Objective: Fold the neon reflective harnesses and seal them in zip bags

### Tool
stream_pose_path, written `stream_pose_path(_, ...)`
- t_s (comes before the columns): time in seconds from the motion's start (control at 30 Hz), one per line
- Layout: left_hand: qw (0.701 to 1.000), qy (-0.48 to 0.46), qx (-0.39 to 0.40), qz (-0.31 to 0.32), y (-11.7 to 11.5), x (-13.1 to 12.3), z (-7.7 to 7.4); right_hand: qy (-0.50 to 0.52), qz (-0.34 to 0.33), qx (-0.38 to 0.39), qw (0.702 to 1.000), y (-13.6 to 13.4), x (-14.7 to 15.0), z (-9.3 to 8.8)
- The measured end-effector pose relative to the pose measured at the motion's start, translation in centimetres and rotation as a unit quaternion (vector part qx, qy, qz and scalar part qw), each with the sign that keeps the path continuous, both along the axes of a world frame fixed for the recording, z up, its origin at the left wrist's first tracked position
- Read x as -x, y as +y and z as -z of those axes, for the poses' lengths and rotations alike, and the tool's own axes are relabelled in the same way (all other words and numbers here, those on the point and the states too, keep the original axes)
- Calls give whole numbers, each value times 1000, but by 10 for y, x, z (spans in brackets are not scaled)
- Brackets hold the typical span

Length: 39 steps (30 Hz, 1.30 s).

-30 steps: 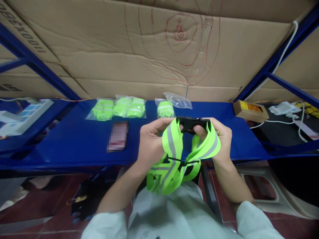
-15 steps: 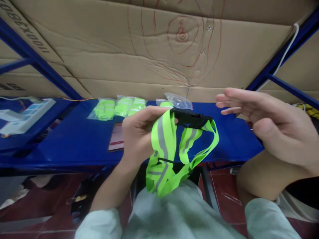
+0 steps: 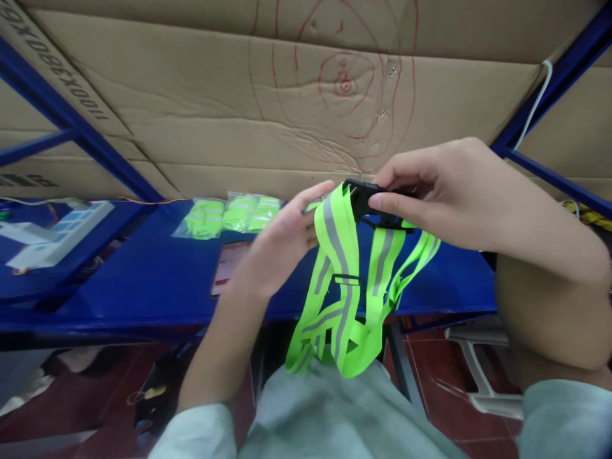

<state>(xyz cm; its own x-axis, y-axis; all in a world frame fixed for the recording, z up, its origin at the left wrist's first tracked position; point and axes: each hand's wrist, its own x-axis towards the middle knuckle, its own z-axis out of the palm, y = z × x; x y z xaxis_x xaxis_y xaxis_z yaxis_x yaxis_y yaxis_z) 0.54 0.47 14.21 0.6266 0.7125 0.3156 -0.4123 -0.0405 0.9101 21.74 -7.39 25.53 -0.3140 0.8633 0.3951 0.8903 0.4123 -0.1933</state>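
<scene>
The person's right hand [image 3: 447, 191] comes in from the right and has a black buckle [image 3: 361, 201] pinched between thumb and fingers, held up in the air above the blue table [image 3: 157, 280]. From that buckle hangs a lime-green reflective strap [image 3: 348, 306] with a grey stripe, falling in several loops over the near edge of the table and down in front of the person's pale shirt [image 3: 315, 408]. A small black slider [image 3: 347, 279] sits partway down the nearest length. The left hand [image 3: 289, 239] is just left of the buckle, slightly blurred, its index finger stretched out and the other fingertips running behind the strap; I can't tell whether they grip it. On the far left part of the table lie plastic-bagged bundles [image 3: 204, 218] of the same green webbing, in a row by the cardboard wall [image 3: 191, 83]. A phone [image 3: 227, 268] lies nearer, left of the left hand and partly covered by it. Further left stands a white object [image 3: 62, 236] with blue panels. Red rings [image 3: 345, 83] are drawn on the cardboard, and at the near right a pale stool [image 3: 478, 370] stands on the red tiled floor [image 3: 444, 414].
</scene>
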Motion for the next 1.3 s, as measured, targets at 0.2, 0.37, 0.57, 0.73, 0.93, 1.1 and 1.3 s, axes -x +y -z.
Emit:
stream_pose_path(0.2,995,97,-1,34,-10,-28,19,66,77,12,995,5,-3,-27)
stream_pose_path(0.37,985,40,20,164,-1,-36,37,157,58,4,986,15,-25,-27)
stream_pose_path(0.57,990,-14,-18,136,10,-57,43,275,31,47,960,28,-18,-19)
stream_pose_path(0.73,974,-15,13,228,9,-70,39,255,-23,54,965,34,-20,-25)
stream_pose_path(0.93,941,-2,142,307,-14,-75,58,174,-102,88,975,40,-49,-12)
stream_pose_path(1.1,935,44,182,300,-39,-81,80,92,-17,47,994,46,-54,11)
stream_pose_path(1.3,936,38,250,245,-61,-91,104,24,27,-16,999,53,-52,42)
